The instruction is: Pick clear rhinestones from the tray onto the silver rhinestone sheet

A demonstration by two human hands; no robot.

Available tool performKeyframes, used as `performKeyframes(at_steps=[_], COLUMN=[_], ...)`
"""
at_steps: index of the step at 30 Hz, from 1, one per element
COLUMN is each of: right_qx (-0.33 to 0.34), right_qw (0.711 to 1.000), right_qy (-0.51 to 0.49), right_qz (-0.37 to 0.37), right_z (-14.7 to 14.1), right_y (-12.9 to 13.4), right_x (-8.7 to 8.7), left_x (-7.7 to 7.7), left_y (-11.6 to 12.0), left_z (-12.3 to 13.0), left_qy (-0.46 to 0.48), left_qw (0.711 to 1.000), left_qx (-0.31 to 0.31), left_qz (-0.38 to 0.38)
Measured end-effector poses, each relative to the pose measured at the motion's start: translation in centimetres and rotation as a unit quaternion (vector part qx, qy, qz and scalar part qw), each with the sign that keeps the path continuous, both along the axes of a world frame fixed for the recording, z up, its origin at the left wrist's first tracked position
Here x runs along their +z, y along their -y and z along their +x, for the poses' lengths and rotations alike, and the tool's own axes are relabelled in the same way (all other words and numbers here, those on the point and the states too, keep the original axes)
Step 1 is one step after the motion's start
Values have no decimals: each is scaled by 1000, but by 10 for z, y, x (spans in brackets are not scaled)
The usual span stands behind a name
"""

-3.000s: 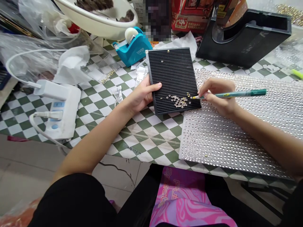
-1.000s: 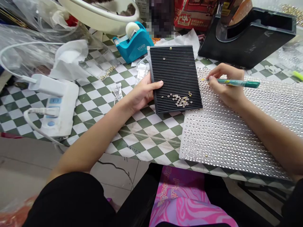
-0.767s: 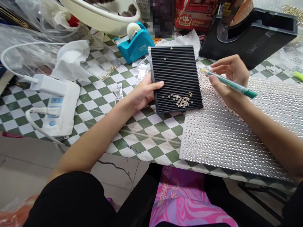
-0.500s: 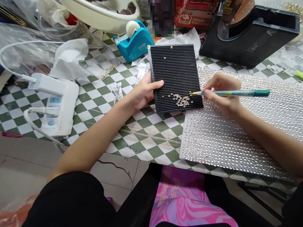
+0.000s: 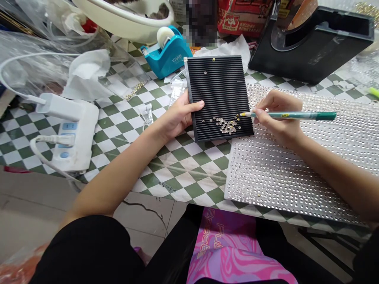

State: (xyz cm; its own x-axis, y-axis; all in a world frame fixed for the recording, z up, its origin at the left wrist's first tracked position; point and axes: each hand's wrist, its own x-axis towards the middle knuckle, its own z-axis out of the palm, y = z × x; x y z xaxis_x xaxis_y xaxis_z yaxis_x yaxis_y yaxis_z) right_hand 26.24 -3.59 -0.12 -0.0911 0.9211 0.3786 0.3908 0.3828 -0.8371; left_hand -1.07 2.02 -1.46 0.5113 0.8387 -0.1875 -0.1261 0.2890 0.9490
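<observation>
My left hand grips the left edge of a black ridged tray, its thumb on top and the other fingers hidden beneath. Small clear and gold rhinestones lie clustered near the tray's lower edge, with a couple of loose ones higher up. Pinched in my right hand is a green pencil-like picker, held nearly level. Its yellow tip points left, close to some stones at the tray's right side; I cannot tell if it touches them. Under my right forearm lies a sheet covered in rows of rhinestones.
Behind the tray stand a blue tape dispenser and a larger black dispenser. A white power strip with plugged-in cables sits at the left. Plastic bags and a cream basin crowd the back left of the checkered table.
The picker's tip has shifted very slightly up and left over the stones. Both hands otherwise keep their places, and the tray stays put.
</observation>
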Motion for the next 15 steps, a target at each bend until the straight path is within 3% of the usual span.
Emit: performKeyframes(at_steps=[4,6,15], right_qx=[-101,-135,-121], right_qw=[993,989,989], right_qy=[-25,-5,71], right_qz=[62,57,50], right_z=[10,17,25], right_y=[-11,-19,-29], right_x=[2,1,-9], left_x=[-1,-1,1], left_y=[-1,-1,0], left_z=[0,-1,0], left_qy=[-1,-1,-11], left_qw=[1000,1000,1000], left_qx=[4,5,5], left_qz=[-5,-2,8])
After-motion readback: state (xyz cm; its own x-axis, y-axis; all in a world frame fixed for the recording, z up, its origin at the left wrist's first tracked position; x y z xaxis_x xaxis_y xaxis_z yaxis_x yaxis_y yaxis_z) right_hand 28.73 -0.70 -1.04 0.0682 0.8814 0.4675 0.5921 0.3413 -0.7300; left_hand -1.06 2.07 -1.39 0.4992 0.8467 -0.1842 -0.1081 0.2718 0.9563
